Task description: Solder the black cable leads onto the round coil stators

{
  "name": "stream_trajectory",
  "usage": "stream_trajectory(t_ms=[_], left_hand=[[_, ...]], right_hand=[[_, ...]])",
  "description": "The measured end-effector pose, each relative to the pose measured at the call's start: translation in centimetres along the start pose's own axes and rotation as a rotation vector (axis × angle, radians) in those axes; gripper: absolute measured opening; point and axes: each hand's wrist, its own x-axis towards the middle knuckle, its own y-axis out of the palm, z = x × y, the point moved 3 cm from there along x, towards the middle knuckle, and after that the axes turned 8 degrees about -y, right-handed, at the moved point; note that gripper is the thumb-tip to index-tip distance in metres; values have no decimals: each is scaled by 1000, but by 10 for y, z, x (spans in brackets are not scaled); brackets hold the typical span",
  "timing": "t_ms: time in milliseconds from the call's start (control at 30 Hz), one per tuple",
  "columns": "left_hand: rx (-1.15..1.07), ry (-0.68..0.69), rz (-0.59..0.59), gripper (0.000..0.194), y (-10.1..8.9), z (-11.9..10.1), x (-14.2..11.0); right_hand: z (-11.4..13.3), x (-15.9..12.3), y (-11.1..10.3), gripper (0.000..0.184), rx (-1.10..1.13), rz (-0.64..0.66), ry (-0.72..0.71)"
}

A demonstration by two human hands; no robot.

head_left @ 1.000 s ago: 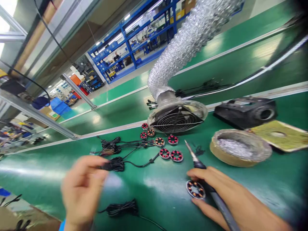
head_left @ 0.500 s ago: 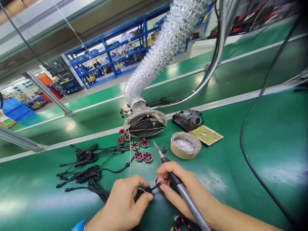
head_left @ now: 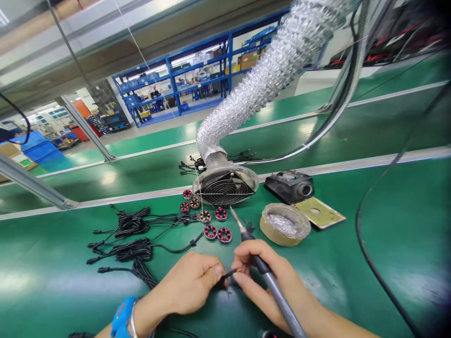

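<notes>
My left hand (head_left: 197, 284) is closed on a thin black cable (head_left: 230, 273), whose coloured wire ends point right. My right hand (head_left: 269, 277) grips a soldering iron (head_left: 278, 293), its metal tip aimed up and away from me. The fingertips of that hand are at the cable's wire ends; whether they pinch them I cannot tell. Beyond the iron's tip, several ring-shaped motor stators with red or copper windings (head_left: 224, 235) lie on the green bench (head_left: 334, 277). Coiled black cables (head_left: 136, 249) spread to the left. Only a sliver of another stator (head_left: 269, 334) shows at the bottom edge.
A fume extractor with a round grille (head_left: 227, 188) hangs from a silver hose (head_left: 243, 87) behind the stators. Right of it are a yellowish bowl (head_left: 285, 237) with shiny material, a black iron stand (head_left: 291, 185) and a yellow sponge (head_left: 320, 212). A dark cord (head_left: 368, 249) runs down the right.
My left hand came in from the left and now holds a cable end beside my right hand. The stator in my right fingers a second ago no longer shows there. The view also shifted.
</notes>
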Motion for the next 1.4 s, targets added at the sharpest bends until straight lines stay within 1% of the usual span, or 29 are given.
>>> stream_trajectory(t_ms=[100, 133, 200, 300, 567, 633, 700, 733, 800, 900, 1033, 1100, 1167, 1233, 1300, 1367, 1400], left_hand=[[75, 86, -149, 36, 5, -5, -3], [61, 119, -171, 36, 8, -7, -4], [-21, 118, -136, 37, 17, -6, -4], [-126, 40, -85, 39, 28, 2, -1], [-225, -23, -157, 35, 36, 16, 0], [-264, -35, -186, 33, 37, 19, -1], [-292, -44, -207, 30, 38, 20, -3], [-296, -42, -205, 28, 38, 21, -3], [-287, -33, -170, 26, 40, 22, -3], [-278, -51, -125, 27, 43, 24, -2], [-356, -65, -116, 35, 44, 24, 0], [-400, -55, -101, 38, 43, 22, 0], [-404, -60, -99, 38, 41, 20, 1], [-343, -91, -108, 36, 37, 20, 1], [-246, -115, -96, 32, 35, 20, 2], [-158, -106, -70, 28, 35, 19, 1], [-122, -94, -59, 25, 35, 19, 1]], right_hand=[[-4, -3, 4, 25, 3, 6, -23], [-5, -4, 5, 25, -3, 2, -37], [-7, -6, 7, 26, -23, -23, -56], [-10, -9, 6, 28, -42, -70, -41], [-19, -17, 14, 27, 78, -109, 140], [-19, -21, 17, 25, 113, -88, 179], [-19, -24, 19, 26, 122, -36, 209], [-18, -25, 19, 28, 118, -13, 216], [-17, -25, 18, 32, 94, -16, 212], [-16, -22, 18, 32, 65, -70, 170], [-16, -20, 21, 30, 39, -114, 135], [-15, -22, 23, 30, 24, -117, 121], [-15, -23, 23, 32, 7, -90, 96], [-14, -24, 21, 35, -46, -76, 20], [-10, -23, 18, 36, -119, -62, -106], [-8, -21, 17, 36, -165, -18, -221], [-7, -20, 17, 35, -172, 17, -253]])
